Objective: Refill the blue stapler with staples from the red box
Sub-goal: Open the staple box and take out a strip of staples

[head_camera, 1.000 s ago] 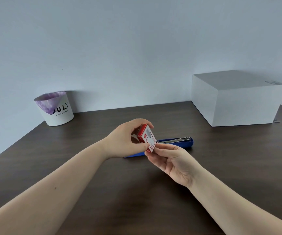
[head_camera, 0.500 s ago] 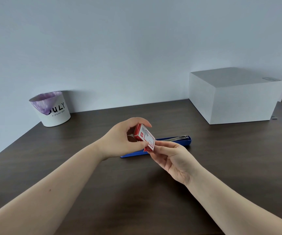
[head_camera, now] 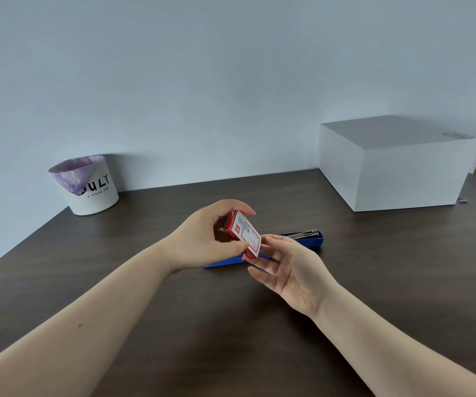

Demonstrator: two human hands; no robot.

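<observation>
Box above stapler, on table.

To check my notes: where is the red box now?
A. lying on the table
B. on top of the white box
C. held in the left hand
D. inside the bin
C: the left hand grips the red box above the table.

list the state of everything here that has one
small red and white cardboard staple box: held above the table, tilted, lower end flap open
blue plastic stapler: lying opened flat on the dark table, metal staple channel exposed
left hand: gripping the box
right hand: palm up, fingertips at the box's open end
white round bin: upright, lined with a purple bag
white rectangular box: closed
</observation>
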